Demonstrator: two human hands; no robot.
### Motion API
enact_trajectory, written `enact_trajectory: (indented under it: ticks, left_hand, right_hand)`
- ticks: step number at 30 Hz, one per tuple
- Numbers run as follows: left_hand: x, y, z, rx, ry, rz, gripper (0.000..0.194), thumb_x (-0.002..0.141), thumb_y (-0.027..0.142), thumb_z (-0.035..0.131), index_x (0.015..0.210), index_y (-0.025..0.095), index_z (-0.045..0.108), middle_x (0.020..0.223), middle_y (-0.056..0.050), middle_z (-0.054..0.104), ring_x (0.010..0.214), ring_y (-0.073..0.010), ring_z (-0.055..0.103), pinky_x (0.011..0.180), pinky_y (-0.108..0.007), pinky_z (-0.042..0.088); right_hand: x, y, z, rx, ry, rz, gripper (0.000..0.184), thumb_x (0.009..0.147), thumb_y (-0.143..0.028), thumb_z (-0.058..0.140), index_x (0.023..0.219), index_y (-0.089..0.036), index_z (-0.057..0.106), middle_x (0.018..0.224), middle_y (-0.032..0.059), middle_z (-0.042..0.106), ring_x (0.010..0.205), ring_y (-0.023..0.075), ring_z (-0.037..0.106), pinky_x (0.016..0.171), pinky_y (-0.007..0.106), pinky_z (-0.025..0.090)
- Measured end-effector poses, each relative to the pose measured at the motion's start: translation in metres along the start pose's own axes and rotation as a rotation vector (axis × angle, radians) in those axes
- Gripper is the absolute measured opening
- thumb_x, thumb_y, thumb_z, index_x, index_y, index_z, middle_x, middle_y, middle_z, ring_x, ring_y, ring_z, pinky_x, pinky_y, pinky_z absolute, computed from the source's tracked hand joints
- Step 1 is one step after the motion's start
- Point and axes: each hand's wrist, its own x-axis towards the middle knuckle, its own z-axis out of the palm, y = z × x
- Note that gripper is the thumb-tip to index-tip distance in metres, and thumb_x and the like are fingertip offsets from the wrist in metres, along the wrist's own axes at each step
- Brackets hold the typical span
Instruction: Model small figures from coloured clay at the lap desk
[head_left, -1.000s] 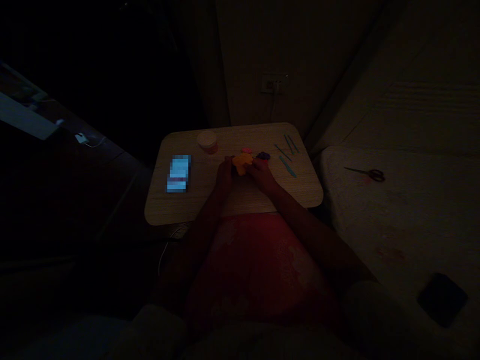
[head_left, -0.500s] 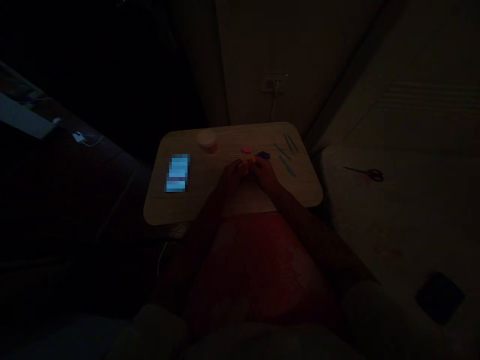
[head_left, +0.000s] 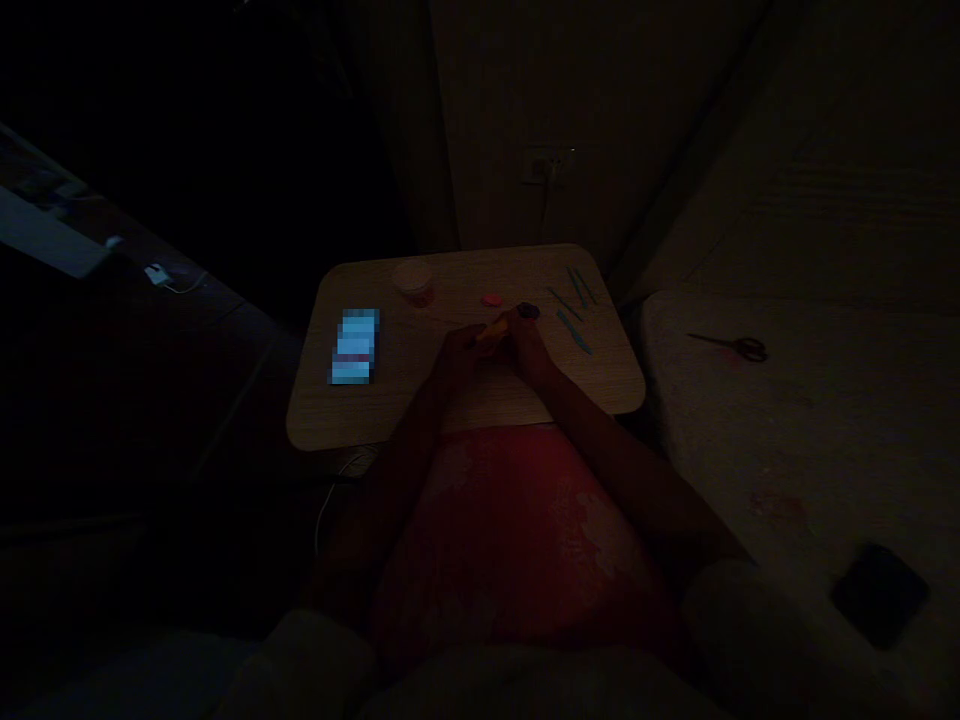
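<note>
Holding orange modelling clay (head_left: 493, 331) over the middle of the table (head_left: 337, 415), my left hand (head_left: 458, 357) and right hand (head_left: 529, 348) are curled about opposite ends; it looks light, soft, easily dented, so I'd pinch those ends gently.

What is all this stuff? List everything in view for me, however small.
Table: one, wood-toned, centre
Bright pixelated panel: one, blue, table's left
Tub: one, pale top, reddish below, far left of centre
Lump: one, orange-yellow, between hands
Flat piece: one, pink, beyond hands
Dark piece: one, purple, by right hand
Slim tools: four, blue-green, table's right
Pale surface: one, off-white, right of table
Scissors: one, dark, on it
Squarish item: one, dark, lower right
Socket plate: one, pale, wall
Plug-like item: one, white, far left
Patterned cloth: one, red, over lap
Left hand, right hand: two, dim, at the lump

Darkness hides the rest.
</note>
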Motion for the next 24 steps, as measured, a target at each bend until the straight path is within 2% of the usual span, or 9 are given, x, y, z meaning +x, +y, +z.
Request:
enact_trajectory:
  ticks: [4,9,14,19,24]
  left_hand:
    - [0.000,-0.001,-0.001,0.012,0.020,-0.007,0.045,0.088,0.060,0.069,0.072,0.017,0.067,0.067,-0.001,0.063,0.065,-0.0148,0.057,0.064,-0.028,0.045]
    - [0.002,-0.006,0.001,0.007,0.090,0.041,0.049,0.088,0.065,0.068,0.078,0.017,0.068,0.075,-0.004,0.068,0.071,-0.0169,0.061,0.066,-0.029,0.049]
    - [0.006,-0.016,0.002,-0.143,0.015,0.070,0.050,0.081,0.064,0.076,0.100,0.018,0.071,0.095,-0.007,0.074,0.088,-0.0223,0.068,0.081,-0.034,0.054]
    - [0.007,-0.026,0.001,-0.249,-0.062,0.070,0.057,0.069,0.054,0.086,0.111,0.018,0.069,0.105,-0.008,0.075,0.100,-0.0259,0.069,0.090,-0.037,0.055]
    - [0.004,-0.018,0.005,-0.168,-0.009,0.052,0.060,0.083,0.062,0.077,0.123,0.018,0.069,0.112,-0.011,0.077,0.106,-0.0268,0.072,0.093,-0.038,0.057]
  right_hand:
    - [-0.004,-0.008,0.004,0.046,0.029,-0.005,0.061,0.087,-0.084,0.061,0.082,-0.023,0.064,0.065,-0.0011,0.058,0.057,0.0131,0.053,0.049,0.025,0.041]
    - [-0.009,-0.020,0.005,0.059,0.026,-0.080,0.055,0.084,-0.075,0.073,0.076,-0.021,0.064,0.066,-0.0022,0.057,0.055,0.0098,0.049,0.050,0.024,0.038]
    - [-0.009,-0.019,0.004,0.140,0.094,-0.062,0.053,0.080,-0.073,0.079,0.081,-0.022,0.063,0.067,-0.0040,0.053,0.056,0.0086,0.046,0.049,0.022,0.035]
    - [-0.007,-0.016,0.002,0.150,0.106,-0.027,0.058,0.077,-0.077,0.078,0.087,-0.022,0.062,0.067,-0.0040,0.053,0.055,0.0091,0.045,0.048,0.023,0.033]
    - [-0.004,-0.015,0.001,0.188,0.108,-0.016,0.061,0.073,-0.079,0.079,0.092,-0.023,0.062,0.074,-0.0019,0.058,0.061,0.0112,0.050,0.053,0.025,0.039]
